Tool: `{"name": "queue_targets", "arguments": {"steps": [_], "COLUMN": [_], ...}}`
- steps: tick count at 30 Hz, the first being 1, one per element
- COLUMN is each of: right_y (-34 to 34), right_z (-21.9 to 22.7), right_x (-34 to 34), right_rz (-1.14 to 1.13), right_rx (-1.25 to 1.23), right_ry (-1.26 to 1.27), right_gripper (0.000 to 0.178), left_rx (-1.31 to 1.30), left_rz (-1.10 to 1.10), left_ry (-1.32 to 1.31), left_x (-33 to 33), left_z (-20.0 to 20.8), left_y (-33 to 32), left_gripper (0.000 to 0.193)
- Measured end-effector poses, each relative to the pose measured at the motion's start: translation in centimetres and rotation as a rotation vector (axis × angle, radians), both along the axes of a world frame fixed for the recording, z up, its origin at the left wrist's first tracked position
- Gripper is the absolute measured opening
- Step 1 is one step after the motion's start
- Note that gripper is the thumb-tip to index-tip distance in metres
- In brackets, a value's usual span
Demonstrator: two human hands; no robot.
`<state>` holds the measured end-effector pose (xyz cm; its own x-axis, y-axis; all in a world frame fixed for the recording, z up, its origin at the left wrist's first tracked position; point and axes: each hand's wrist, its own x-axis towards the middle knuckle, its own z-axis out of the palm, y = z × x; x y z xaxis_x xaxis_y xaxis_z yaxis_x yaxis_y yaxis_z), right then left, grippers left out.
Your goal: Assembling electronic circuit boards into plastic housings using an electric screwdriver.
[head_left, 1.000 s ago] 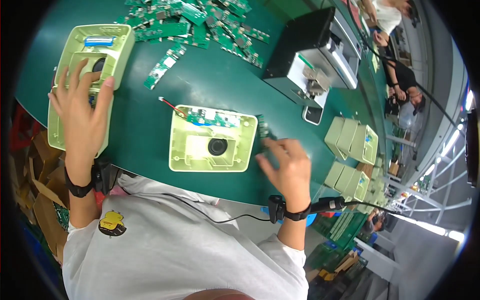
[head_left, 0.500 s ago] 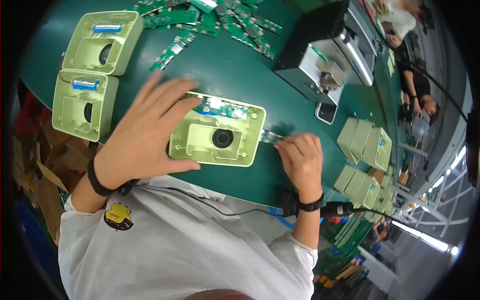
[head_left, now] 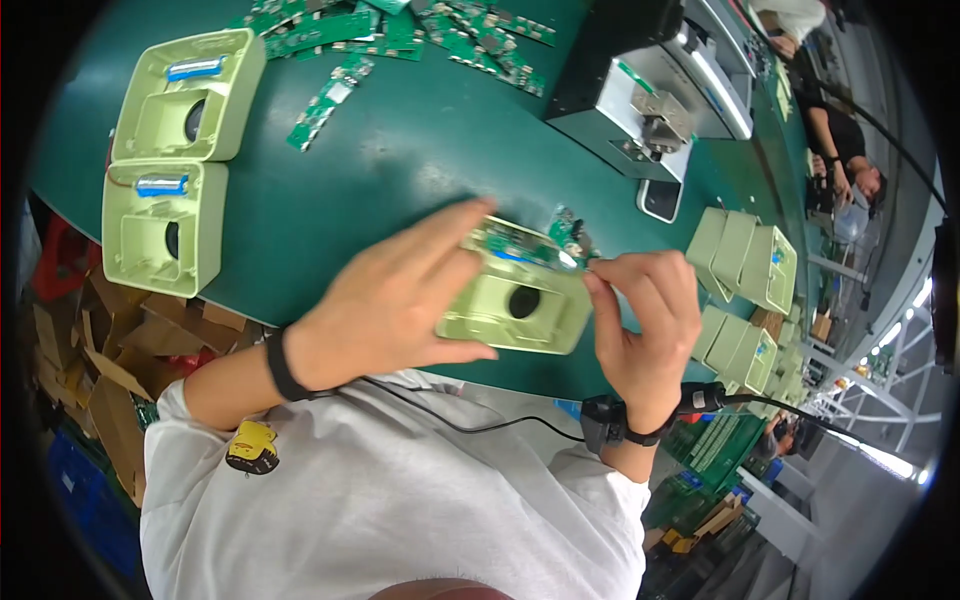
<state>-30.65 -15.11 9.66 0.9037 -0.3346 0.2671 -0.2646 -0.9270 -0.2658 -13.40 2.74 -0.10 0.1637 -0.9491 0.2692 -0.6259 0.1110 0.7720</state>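
Note:
My left hand (head_left: 385, 300) is wrapped round the left end of a light-green plastic housing (head_left: 560, 330), fingers at its far edge and thumb at its near edge. The housing is tilted over the bench. Inside it a round black part (head_left: 524, 301) sits in a raised square frame, and a green circuit board (head_left: 515, 245) lies along the far wall. My right hand (head_left: 650, 310) is closed in a pinch at the housing's far right corner. From its fingertips a small circuit board (head_left: 570, 232) sticks out beyond the housing's edge.
Two similar housings (head_left: 165, 230) with blue cells stand at the left. A pile of circuit boards (head_left: 390, 35) and one separate board (head_left: 330, 100) lie at the back. A black-and-silver machine (head_left: 640, 110) stands back right, with stacked housings (head_left: 745, 255) farther right. Cartons (head_left: 120, 400) are below left.
Both hands and the housing have moved right, and the housing has tilted. The small circuit board has swung from the housing's right side to beyond its far right corner.

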Motion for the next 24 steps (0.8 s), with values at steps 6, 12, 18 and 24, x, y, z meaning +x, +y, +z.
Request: {"name": "queue_targets", "arguments": {"steps": [6, 12, 18, 24], "right_y": [2.0, 2.8, 6.5, 6.2], "right_z": [2.5, 3.4, 2.3, -2.1], "right_x": [1.9, 3.3, 9.0, 11.0], "right_rz": [-0.022, 0.058, 0.359, 0.388], "right_rx": [-0.067, 0.005, 0.097, -0.024], "right_ry": [-0.041, -0.064, -0.015, 0.070], "right_gripper": [0.017, 0.018, 0.023, 0.021], "left_rx": [0.035, 0.169, -0.003, -0.156], "left_rz": [-0.036, 0.746, 0.578, 0.379], "left_ry": [-0.182, -0.577, 0.023, 0.073], "left_x": [2.7, 14.8, 8.6, 5.2], "left_z": [4.4, 3.0, 0.6, -1.2], "left_y": [3.4, 16.1, 14.1, 9.3], "left_gripper": [0.100, 0.094, 0.109, 0.119]}}
